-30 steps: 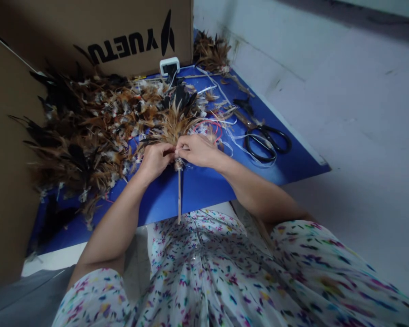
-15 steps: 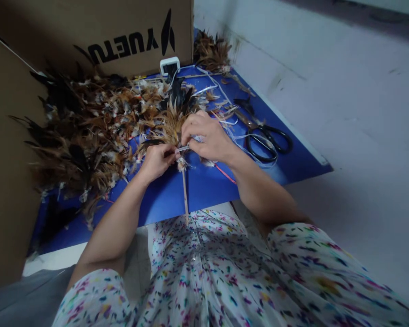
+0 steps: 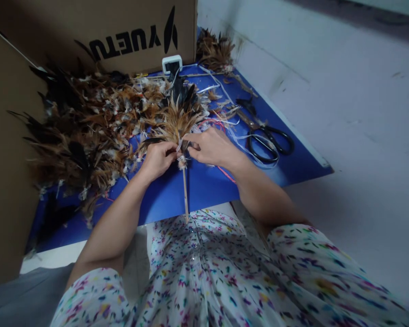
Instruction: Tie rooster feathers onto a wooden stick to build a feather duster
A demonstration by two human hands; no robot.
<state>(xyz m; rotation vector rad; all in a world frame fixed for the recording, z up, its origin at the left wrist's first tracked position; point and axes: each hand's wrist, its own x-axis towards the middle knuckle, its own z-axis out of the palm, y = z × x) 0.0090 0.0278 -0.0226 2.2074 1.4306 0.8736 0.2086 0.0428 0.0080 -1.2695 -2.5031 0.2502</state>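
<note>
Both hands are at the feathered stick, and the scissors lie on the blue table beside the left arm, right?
Not the left: the head view shows the scissors on the blue table beside the right arm. Both hands are at the feathered stick.

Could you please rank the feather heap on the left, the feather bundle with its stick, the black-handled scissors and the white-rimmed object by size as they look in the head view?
1. Feather heap
2. Feather bundle with its stick
3. Black-handled scissors
4. White-rimmed object
</note>
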